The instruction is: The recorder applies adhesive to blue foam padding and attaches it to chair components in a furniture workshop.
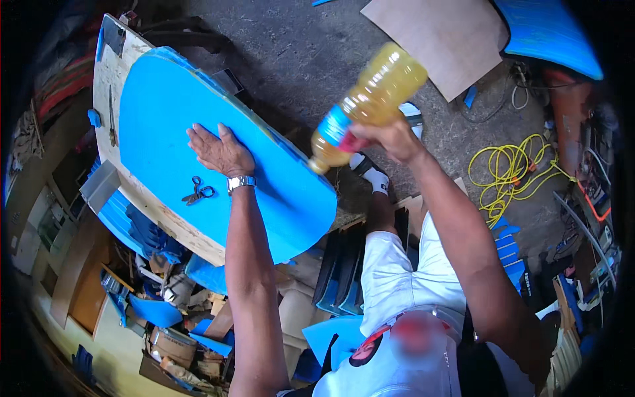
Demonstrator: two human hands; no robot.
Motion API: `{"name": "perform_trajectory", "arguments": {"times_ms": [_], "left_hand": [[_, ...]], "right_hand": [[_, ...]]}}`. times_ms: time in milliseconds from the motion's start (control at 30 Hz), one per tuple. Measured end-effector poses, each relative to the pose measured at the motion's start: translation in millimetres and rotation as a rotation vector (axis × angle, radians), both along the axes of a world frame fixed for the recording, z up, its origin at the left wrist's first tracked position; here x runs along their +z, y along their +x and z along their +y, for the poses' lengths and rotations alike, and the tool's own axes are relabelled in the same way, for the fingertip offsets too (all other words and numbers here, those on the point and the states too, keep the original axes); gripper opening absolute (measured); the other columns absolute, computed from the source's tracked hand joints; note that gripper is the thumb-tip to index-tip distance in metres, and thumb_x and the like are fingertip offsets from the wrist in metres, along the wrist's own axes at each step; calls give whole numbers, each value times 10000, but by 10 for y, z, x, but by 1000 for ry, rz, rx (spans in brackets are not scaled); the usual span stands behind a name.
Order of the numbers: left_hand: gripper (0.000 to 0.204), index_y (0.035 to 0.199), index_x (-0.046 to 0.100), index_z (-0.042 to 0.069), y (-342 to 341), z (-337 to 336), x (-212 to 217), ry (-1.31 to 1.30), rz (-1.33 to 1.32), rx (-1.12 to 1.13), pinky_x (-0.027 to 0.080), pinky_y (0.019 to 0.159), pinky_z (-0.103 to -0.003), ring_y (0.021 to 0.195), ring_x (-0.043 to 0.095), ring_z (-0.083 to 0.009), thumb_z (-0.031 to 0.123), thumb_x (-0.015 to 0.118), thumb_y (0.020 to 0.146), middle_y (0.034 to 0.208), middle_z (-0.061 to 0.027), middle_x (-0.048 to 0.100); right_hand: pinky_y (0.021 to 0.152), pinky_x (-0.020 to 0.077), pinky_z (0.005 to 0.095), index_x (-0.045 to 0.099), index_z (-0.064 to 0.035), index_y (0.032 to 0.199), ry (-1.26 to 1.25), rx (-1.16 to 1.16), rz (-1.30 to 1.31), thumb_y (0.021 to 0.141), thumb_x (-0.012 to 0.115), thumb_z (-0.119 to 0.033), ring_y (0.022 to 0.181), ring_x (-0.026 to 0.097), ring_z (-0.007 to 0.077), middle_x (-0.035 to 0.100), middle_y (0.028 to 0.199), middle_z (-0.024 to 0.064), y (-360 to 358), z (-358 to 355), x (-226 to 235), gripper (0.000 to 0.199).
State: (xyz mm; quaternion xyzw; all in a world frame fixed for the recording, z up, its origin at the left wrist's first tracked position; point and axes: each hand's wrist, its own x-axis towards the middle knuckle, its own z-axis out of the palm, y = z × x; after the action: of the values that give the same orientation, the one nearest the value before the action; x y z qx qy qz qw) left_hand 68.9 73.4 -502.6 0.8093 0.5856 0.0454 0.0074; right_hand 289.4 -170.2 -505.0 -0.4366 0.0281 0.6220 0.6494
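Observation:
My left hand (221, 151) lies palm down on a blue, round-ended sheet (159, 119), fingers stretched out, with a metal watch at the wrist. In my right hand (393, 139) is a clear plastic bottle (383, 83) of yellow liquid with a blue and red label. It is tilted, its narrow neck pointing down and left by the sheet's right edge; the blur hides whether a cap is on. Just below my left hand, black-handled scissors (198, 190) rest on the sheet. A pale, worn wooden board (142, 192) supports the sheet.
A coil of yellow cord (509, 173) and a brown flat panel (440, 40) lie on the dark concrete floor (278, 53). Another blue sheet (549, 36) is at the far right. Mixed scraps and a drum-like container (173, 345) crowd the lower left.

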Motion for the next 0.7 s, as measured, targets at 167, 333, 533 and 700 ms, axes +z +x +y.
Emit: {"name": "perform_trajectory", "arguments": {"times_ms": [167, 333, 533, 700], "left_hand": [[722, 1547, 229, 36, -149, -391, 89, -178, -91, -121, 16, 1176, -592, 1505, 76, -402, 495, 360, 1006, 1634, -175, 140], [728, 1555, 217, 55, -684, -1123, 62, -172, 36, -255, 35, 1174, -592, 1508, 73, -395, 518, 343, 1008, 1634, -172, 144], [764, 1555, 190, 33, -644, -1115, 107, -208, 13, -280, 28, 1177, -589, 1506, 67, -406, 524, 346, 992, 1632, -195, 121], [753, 1556, 184, 35, -735, -1095, 147, -178, 75, -254, 35, 1179, -584, 1505, 72, -407, 523, 322, 1000, 1634, -192, 116]], "right_hand": [[727, 604, 284, 554, 20, 1238, -52, -161, -280, 850, 682, -44, 899, 690, 189, 662, 1054, 106, -209, -735, 178, 414], [686, 607, 303, 602, 9, 1104, 34, -343, -208, 862, 695, -62, 814, 716, 216, 686, 966, 130, -327, 120, 251, 270], [756, 563, 321, 677, -34, 1027, 73, -139, -206, 813, 773, -169, 910, 679, 163, 713, 973, 63, -20, 524, 119, 270], [850, 568, 330, 569, 12, 1218, 108, -198, -331, 847, 704, -59, 966, 676, 207, 687, 1049, 92, -267, -415, 224, 401]]}}
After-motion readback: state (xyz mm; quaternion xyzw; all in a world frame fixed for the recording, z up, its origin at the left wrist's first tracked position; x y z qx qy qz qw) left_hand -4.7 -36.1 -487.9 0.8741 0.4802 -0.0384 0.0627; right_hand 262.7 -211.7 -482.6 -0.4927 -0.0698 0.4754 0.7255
